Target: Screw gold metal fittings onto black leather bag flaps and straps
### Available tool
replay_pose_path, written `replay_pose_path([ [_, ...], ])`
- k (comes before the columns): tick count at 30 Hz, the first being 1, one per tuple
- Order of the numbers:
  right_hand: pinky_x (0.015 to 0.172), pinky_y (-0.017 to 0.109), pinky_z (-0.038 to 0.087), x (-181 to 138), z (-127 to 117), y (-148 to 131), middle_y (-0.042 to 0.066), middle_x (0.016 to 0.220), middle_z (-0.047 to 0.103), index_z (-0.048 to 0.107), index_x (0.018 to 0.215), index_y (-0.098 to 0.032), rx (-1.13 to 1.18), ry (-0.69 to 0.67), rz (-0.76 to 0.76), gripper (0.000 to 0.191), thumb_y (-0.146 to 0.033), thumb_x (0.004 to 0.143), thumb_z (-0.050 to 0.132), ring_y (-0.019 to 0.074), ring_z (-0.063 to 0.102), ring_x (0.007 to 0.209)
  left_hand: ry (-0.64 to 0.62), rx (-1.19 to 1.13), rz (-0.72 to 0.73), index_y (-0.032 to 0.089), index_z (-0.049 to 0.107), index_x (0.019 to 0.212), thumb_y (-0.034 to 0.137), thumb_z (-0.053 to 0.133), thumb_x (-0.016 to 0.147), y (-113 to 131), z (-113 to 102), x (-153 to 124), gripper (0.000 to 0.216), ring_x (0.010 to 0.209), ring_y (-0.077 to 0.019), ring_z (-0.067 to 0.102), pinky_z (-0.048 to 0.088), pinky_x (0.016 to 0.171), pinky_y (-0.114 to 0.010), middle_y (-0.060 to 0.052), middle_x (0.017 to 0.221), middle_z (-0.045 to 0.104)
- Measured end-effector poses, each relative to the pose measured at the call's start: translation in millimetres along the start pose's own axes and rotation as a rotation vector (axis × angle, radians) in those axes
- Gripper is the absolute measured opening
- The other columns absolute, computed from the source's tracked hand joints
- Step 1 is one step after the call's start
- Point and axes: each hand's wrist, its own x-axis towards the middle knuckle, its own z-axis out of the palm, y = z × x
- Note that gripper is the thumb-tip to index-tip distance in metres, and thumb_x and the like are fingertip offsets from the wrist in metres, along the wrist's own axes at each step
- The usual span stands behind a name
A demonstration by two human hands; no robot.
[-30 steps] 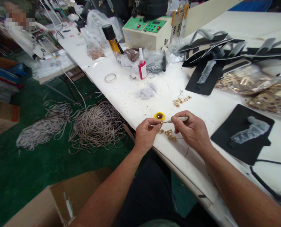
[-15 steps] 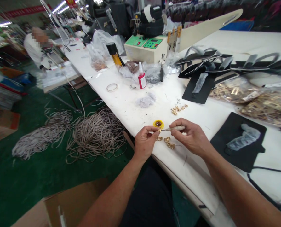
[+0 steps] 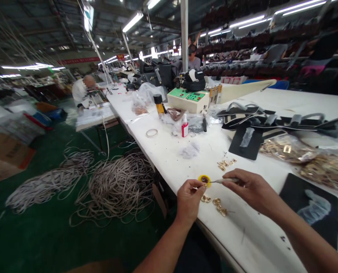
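Observation:
My left hand (image 3: 189,199) pinches a small gold metal fitting (image 3: 205,185) between thumb and fingertips, mostly covered by them. Just right of it, my right hand (image 3: 251,187) grips the pale handle of a thin screwdriver (image 3: 228,180). The blade points left, its tip at the edge of a round yellow dish (image 3: 200,177) that holds small dark pieces. Whether the tip touches anything, I cannot tell. Below the fingers lie several loose gold fittings (image 3: 220,208) on the white table (image 3: 169,159). Another small group of gold fittings (image 3: 222,165) lies behind the dish.
A red bottle (image 3: 185,127), a tape ring (image 3: 151,132) and a cream machine (image 3: 188,101) stand farther back. Black panels (image 3: 244,142) and bags of metal hardware (image 3: 288,148) lie to the right. Coiled cord (image 3: 115,182) covers the floor at left; a co-worker (image 3: 79,93) sits beyond.
The view has tilted up, so hands and table sit lower in the picture. The screwdriver tip, earlier at the fitting in my left fingers, has drawn back right to the dish's edge.

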Motion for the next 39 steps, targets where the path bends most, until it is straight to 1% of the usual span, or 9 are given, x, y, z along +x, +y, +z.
replay_pose_path([
  [5,0.063,0.03,0.049,52.4,6.8,-9.5,0.006,0.081,0.076,0.074,0.099,-0.019,0.045,0.185,0.08,0.041,-0.057,0.083,0.068,0.0195,0.066,0.068,0.004,-0.061,-0.013,0.015,0.071,0.083,0.031,0.083,0.073,4.6,0.8,0.3,0.021,0.061,-0.0092,0.056,0.045,0.06,-0.02,0.0,0.075,0.069],
  [8,0.072,0.03,0.05,94.0,37.5,-10.2,0.004,0.085,0.077,0.075,0.098,-0.02,-0.031,0.159,0.046,0.032,-0.048,0.084,0.066,0.0196,0.069,0.076,-0.001,-0.058,-0.019,0.015,0.072,0.082,0.029,0.082,0.074,6.4,0.3,-0.4,0.019,0.061,-0.0093,0.055,0.044,0.059,-0.02,-0.001,0.073,0.069],
  [12,0.07,0.028,0.045,130.0,81.1,-2.6,0.002,0.094,0.079,0.075,0.102,-0.026,-0.342,0.129,0.119,0.026,-0.043,0.091,0.059,0.0195,0.07,0.085,-0.006,-0.039,-0.011,0.014,0.072,0.084,0.024,0.078,0.076,5.5,-1.1,-1.1,0.014,0.064,-0.0106,0.057,0.046,0.062,-0.021,-0.003,0.077,0.071],
  [19,0.068,0.03,0.037,135.1,104.2,7.6,0.007,0.091,0.075,0.075,0.086,-0.024,-0.54,0.045,0.078,0.019,-0.034,0.09,0.06,0.0228,0.065,0.088,-0.019,-0.022,0.008,0.015,0.073,0.085,0.025,0.078,0.077,0.2,-2.5,-1.3,0.014,0.068,-0.0125,0.06,0.049,0.064,-0.023,-0.004,0.08,0.072],
  [23,0.073,0.031,0.04,131.0,101.9,7.5,0.009,0.108,0.072,0.078,0.091,-0.025,-0.529,0.032,0.082,0.02,-0.035,0.09,0.061,0.0247,0.065,0.098,-0.025,-0.056,0.013,0.015,0.072,0.085,0.028,0.081,0.076,1.1,-3.2,-0.2,0.018,0.065,-0.0112,0.059,0.048,0.062,-0.022,-0.003,0.078,0.071],
  [27,0.078,0.033,0.046,127.7,88.9,5.2,0.009,0.11,0.072,0.077,0.109,-0.024,-0.415,0.043,0.127,0.03,-0.038,0.083,0.071,0.0258,0.067,0.096,-0.022,-0.122,0.022,0.015,0.072,0.083,0.029,0.085,0.071,2.4,-2.4,4.2,0.023,0.069,-0.0122,0.063,0.05,0.065,-0.023,-0.003,0.078,0.072],
  [32,0.089,0.034,0.05,88.5,50.8,-11.7,0.01,0.11,0.075,0.07,0.125,-0.017,-0.182,0.238,0.202,0.039,-0.035,0.091,0.062,0.0223,0.068,0.098,-0.014,-0.161,0.007,0.015,0.07,0.087,0.033,0.09,0.063,7.0,-4.1,8.7,0.036,0.073,-0.0135,0.067,0.054,0.071,-0.026,-0.003,0.081,0.073],
  [37,0.078,0.029,0.055,-20.4,38.7,-41.1,0.004,0.096,0.079,0.077,0.105,-0.019,0.122,0.337,0.226,0.03,-0.042,0.089,0.066,0.0176,0.072,0.084,-0.059,-0.203,0.011,0.017,0.065,0.098,0.034,0.089,0.064,25.3,10.1,-14.8,0.045,0.076,-0.0122,0.068,0.057,0.074,-0.027,0.0,0.087,0.072],
  [39,0.075,0.031,0.055,-63.7,44.1,-51.6,0.006,0.092,0.079,0.079,0.101,-0.018,0.511,0.366,0.275,0.034,-0.045,0.081,0.074,0.0195,0.071,0.082,-0.116,-0.196,0.014,0.017,0.066,0.1,0.032,0.089,0.066,33.6,23.8,-36.7,0.044,0.079,-0.0138,0.069,0.058,0.077,-0.028,-0.001,0.089,0.072],
])
